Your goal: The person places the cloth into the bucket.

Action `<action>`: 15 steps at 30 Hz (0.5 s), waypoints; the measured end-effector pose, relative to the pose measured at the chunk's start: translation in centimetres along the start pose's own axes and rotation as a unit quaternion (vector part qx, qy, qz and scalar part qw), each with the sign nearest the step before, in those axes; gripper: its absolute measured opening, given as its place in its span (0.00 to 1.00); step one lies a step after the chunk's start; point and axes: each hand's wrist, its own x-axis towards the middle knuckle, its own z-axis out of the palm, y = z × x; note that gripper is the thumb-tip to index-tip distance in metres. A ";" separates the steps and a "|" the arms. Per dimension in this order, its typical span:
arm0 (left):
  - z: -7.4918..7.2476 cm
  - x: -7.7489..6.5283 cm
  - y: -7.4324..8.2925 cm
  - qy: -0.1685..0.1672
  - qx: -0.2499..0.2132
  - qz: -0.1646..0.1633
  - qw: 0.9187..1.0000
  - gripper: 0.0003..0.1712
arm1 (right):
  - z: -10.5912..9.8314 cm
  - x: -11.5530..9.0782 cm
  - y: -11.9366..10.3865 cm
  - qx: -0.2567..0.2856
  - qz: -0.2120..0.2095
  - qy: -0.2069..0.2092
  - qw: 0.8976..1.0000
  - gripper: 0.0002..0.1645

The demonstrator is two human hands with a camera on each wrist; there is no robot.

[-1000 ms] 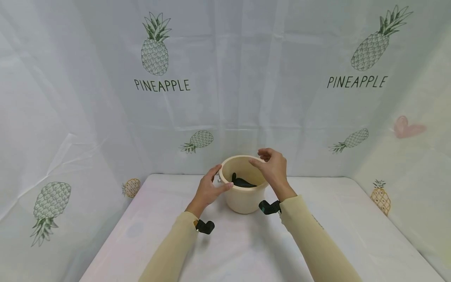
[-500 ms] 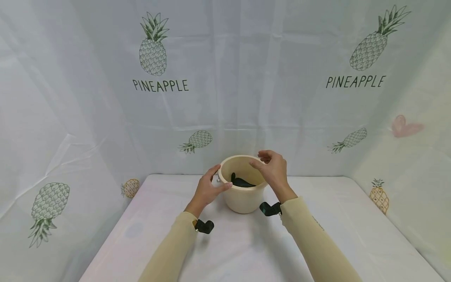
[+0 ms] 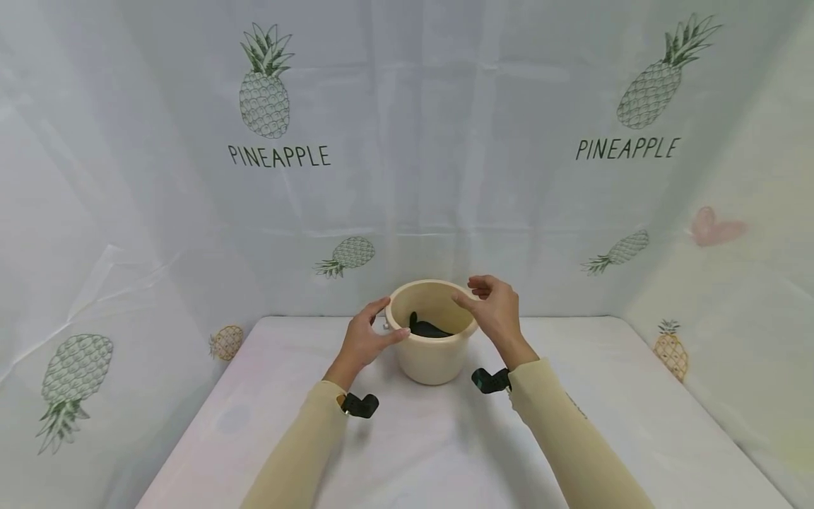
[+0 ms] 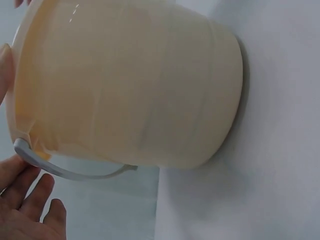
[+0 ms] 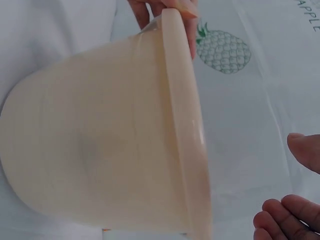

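A cream plastic bucket [image 3: 432, 362] stands upright at the back of the table. Inside it lies a dark rounded object [image 3: 430, 329] with a short stub sticking up; its kind is unclear. My left hand [image 3: 361, 345] holds the bucket's left rim, thumb across the front edge and fingers along the outer side. In the left wrist view a pale handle [image 4: 75, 175] hangs from the rim beside those fingers. My right hand [image 3: 499, 312] hovers over the right rim, its fingers loosely bent around nothing. A gap separates it from the rim in the right wrist view.
A pale cloth covers the table [image 3: 407, 452]. Right behind the bucket hangs a white curtain [image 3: 432, 177] printed with pineapples, and its sides close in the table at left and right. Each wrist carries a small black camera.
The view has turned slightly, shifting the scene left. My right hand has moved a little to the right relative to the bucket. The left hand keeps its place on the rim.
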 end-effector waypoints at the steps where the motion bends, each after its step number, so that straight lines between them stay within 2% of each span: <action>1: -0.1 0.0 0.0 0.000 0.000 0.002 1.000 0.52 | -0.1 0.0 0.2 -0.001 0.000 0.000 1.000 0.33; 7: -0.3 -0.3 0.1 0.006 0.007 0.008 1.000 0.51 | -0.3 -0.4 1.4 -0.005 0.003 0.003 1.000 0.33; 15: -0.5 -0.7 -0.4 0.040 0.002 0.021 0.999 0.48 | -0.4 -0.8 3.6 -0.043 0.012 0.010 0.999 0.29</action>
